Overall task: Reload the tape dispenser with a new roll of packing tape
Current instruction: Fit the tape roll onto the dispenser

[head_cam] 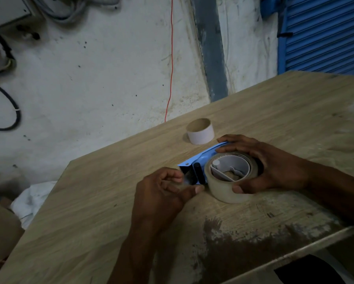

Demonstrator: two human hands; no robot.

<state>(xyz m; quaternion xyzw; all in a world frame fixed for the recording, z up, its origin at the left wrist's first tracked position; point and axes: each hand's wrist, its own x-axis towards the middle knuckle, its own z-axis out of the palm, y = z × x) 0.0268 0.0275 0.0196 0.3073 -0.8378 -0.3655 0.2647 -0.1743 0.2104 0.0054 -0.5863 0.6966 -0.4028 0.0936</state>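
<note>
A blue tape dispenser (202, 158) lies on its side on the wooden table (102, 201). A roll of clear packing tape (223, 189) sits on its hub. My right hand (264, 167) grips the roll, thumb on its near side and fingers curled over the far side and the dispenser's blue frame. My left hand (163, 189) is at the dispenser's front end by the black roller (198, 175), thumb and fingers pinching the loose clear tape end. An empty cardboard core (200, 131) stands upright on the table just beyond the dispenser.
The table's far edge runs diagonally close behind the cardboard core. A white wall with a hanging red wire (171, 58) and black cables (10, 107) lies beyond. A blue shutter (323, 33) is at the upper right. White sacks (32, 199) sit below the table's left edge.
</note>
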